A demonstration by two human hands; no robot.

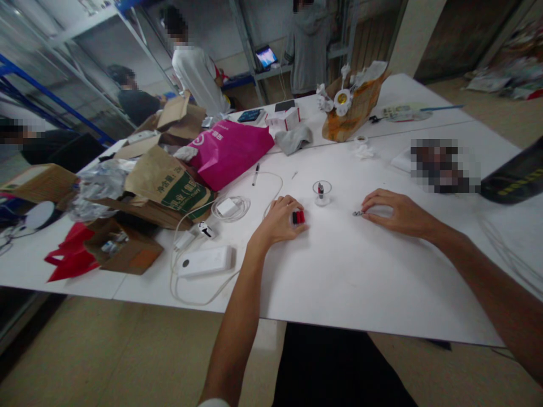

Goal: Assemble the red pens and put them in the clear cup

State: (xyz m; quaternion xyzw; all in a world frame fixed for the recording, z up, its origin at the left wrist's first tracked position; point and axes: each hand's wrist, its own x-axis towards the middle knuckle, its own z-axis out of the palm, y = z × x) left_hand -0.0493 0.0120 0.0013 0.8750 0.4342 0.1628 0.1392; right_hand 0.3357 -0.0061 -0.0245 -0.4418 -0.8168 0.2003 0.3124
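Note:
My left hand (280,220) rests on the white table (339,271) with its fingers curled around a small red and black part (298,217). My right hand (396,212) lies palm down further right, its fingertips pinched on a tiny metal piece (357,213). A small clear cup (322,193) with a few little items in it stands between and just beyond the two hands.
A white power bank (205,261) with looping cables lies left of my left arm. Cardboard boxes (127,249), a brown paper bag (169,183), a pink bag (229,150) and a pen (255,174) crowd the left side. Three people stand or sit at the far shelves.

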